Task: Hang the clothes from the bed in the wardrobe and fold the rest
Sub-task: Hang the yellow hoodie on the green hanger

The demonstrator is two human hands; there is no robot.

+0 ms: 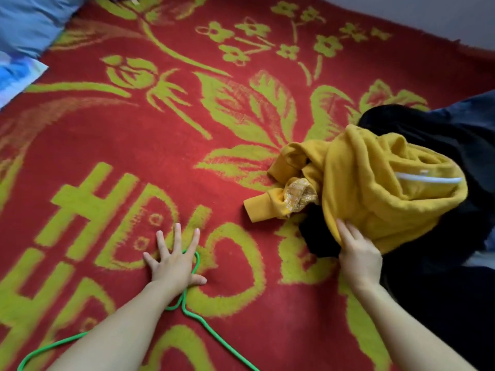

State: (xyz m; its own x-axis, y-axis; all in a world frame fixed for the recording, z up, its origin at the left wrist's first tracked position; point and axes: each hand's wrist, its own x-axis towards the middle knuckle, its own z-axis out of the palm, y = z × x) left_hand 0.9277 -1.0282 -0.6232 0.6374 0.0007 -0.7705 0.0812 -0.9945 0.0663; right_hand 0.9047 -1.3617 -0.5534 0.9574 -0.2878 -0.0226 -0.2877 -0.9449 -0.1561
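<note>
Meanwhile, the left hand (174,266) presses flat, fingers spread, on a green wire hanger (214,336) on the red floral blanket (160,145). The right hand (359,258) rests on the heaped mustard sweatshirt (375,188), grip unclear. Spreading it flat first should ease hanging.

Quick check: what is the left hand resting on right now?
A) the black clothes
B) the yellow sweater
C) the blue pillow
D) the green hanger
D: the left hand lies flat with fingers spread over the hook end of the green hanger on the red blanket, while the right hand is the one on the yellow sweater.
</note>
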